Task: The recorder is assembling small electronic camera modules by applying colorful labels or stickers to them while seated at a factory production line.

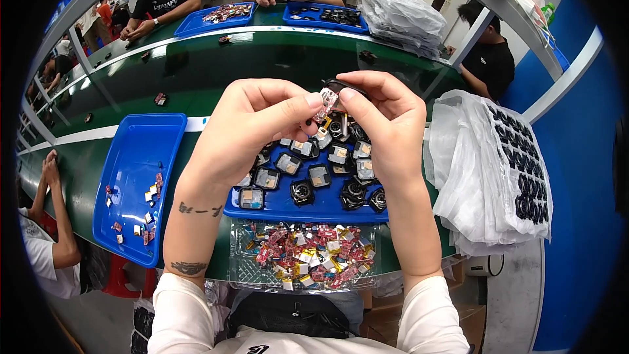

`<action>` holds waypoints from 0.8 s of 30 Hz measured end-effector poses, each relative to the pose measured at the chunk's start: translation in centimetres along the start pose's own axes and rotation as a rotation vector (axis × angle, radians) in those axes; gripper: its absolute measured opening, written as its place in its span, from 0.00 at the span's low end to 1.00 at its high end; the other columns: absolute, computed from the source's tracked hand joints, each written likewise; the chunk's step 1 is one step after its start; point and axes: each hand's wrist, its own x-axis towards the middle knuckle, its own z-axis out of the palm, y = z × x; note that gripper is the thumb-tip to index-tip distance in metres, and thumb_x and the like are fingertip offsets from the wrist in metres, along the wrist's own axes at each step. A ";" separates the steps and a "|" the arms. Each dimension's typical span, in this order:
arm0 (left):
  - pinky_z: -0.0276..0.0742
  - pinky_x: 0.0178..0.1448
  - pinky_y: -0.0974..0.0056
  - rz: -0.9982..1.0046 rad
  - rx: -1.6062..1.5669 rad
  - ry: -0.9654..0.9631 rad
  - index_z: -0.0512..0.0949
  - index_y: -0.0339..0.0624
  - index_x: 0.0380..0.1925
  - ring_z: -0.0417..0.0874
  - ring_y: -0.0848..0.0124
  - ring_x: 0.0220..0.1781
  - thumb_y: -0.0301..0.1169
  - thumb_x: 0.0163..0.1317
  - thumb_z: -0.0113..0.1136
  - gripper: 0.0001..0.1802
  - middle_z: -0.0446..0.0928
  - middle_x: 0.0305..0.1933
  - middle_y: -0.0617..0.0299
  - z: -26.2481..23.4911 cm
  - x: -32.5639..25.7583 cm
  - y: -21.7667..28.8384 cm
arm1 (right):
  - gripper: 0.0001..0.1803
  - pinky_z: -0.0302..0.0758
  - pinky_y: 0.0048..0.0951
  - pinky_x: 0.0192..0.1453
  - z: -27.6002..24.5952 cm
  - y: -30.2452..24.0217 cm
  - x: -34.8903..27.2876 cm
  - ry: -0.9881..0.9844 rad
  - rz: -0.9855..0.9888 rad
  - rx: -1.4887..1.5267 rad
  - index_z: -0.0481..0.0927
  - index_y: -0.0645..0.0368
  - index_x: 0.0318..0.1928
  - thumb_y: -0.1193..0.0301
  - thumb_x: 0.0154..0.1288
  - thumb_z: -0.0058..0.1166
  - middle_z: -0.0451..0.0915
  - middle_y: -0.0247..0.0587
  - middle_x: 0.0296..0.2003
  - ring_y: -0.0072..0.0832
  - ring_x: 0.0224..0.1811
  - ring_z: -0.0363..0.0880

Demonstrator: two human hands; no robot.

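In front of my chest, both hands are raised and brought together above a blue tray point(298, 212). Between the thumb and fingers of my left hand point(259, 115) is a small red circuit board point(326, 101). My right hand point(388, 113) grips a black watch case point(335, 84), mostly hidden behind its fingers. The board sits right against the case; whether they are joined I cannot tell. Several square black watch cases point(319, 176) lie in the tray below. Nearer to me, a clear plastic tray point(236, 274) holds a heap of red circuit boards and small silver-and-yellow batteries point(304, 259).
To the left lies another blue tray point(131, 151) with scattered boards and batteries. A stack of white sheets point(462, 177) carrying black parts rises at right. Beyond runs a green conveyor belt point(262, 59) with co-workers and more trays across it. Metal frame bars point(85, 72) arch overhead.
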 end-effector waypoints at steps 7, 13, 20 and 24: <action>0.77 0.38 0.72 0.030 0.157 0.039 0.83 0.33 0.33 0.81 0.77 0.31 0.27 0.61 0.65 0.07 0.82 0.28 0.60 0.8 0.3 -0.5 | 0.07 0.76 0.16 0.36 0.2 -0.1 -0.3 0.072 -0.158 -0.157 0.81 0.67 0.38 0.81 0.58 0.57 0.82 0.37 0.33 0.17 0.36 0.80; 0.78 0.38 0.74 0.065 0.294 0.117 0.82 0.33 0.37 0.82 0.78 0.32 0.26 0.58 0.68 0.09 0.83 0.28 0.59 0.4 0.5 -0.6 | 0.08 0.78 0.17 0.36 0.2 -0.4 -0.4 0.013 -0.085 -0.175 0.81 0.68 0.39 0.81 0.57 0.57 0.83 0.38 0.34 0.18 0.36 0.81; 0.77 0.37 0.76 0.149 0.252 0.166 0.81 0.34 0.39 0.82 0.80 0.33 0.26 0.58 0.68 0.10 0.83 0.31 0.61 0.2 1.2 -1.7 | 0.10 0.81 0.21 0.42 0.5 -0.3 -0.4 0.019 -0.053 -0.114 0.80 0.70 0.42 0.81 0.58 0.59 0.82 0.40 0.36 0.20 0.38 0.82; 0.73 0.38 0.75 0.227 0.380 0.170 0.84 0.36 0.35 0.77 0.83 0.31 0.30 0.58 0.68 0.09 0.83 0.30 0.65 -0.2 1.9 -2.2 | 0.11 0.81 0.21 0.42 -0.3 0.1 0.3 -0.017 -0.089 -0.153 0.80 0.68 0.43 0.79 0.59 0.60 0.82 0.42 0.39 0.22 0.41 0.82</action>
